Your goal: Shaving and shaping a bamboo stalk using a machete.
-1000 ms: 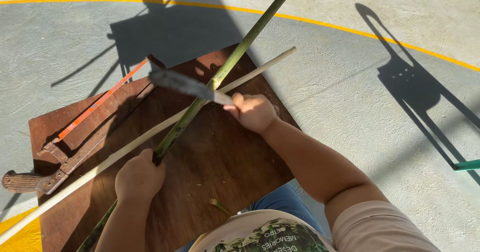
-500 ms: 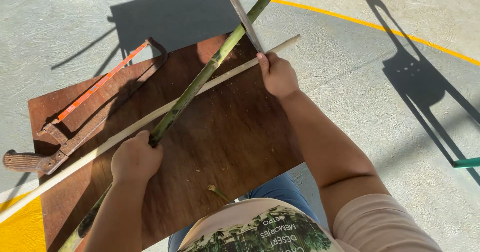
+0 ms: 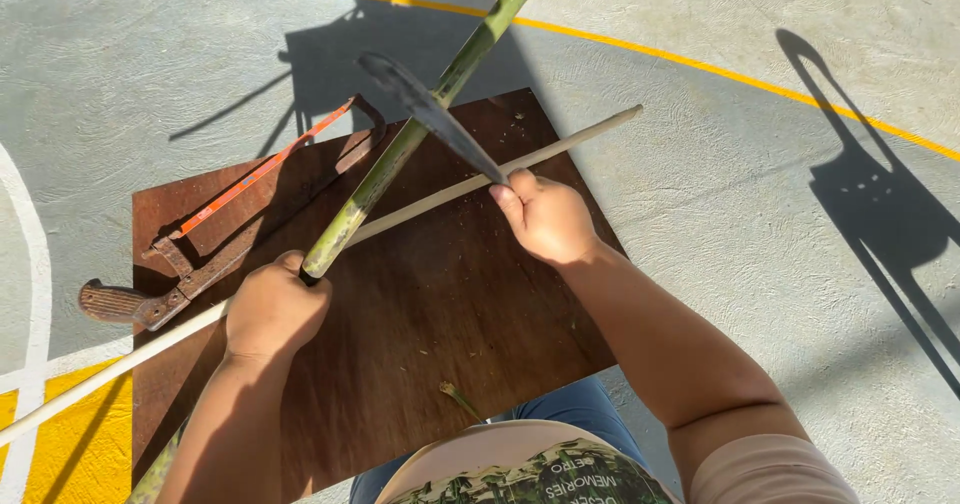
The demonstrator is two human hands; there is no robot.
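On the painted concrete floor (image 3: 780,214) lies a brown board (image 3: 430,314), a long green bamboo stalk (image 3: 400,154) slanting up over it. Its skin looks largely unshaved; only a few shavings dot the board, so most trimming seems left. Beside it lie a pale stick (image 3: 560,149) and a hacksaw (image 3: 230,224). Left hand (image 3: 272,309) is closed on the stalk's lower end; right hand (image 3: 545,216) grips a raised machete (image 3: 430,114).

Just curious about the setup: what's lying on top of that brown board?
On the brown board lie a pale stick, part of a rusty hacksaw and green shavings. The left hand covers part of the stick.
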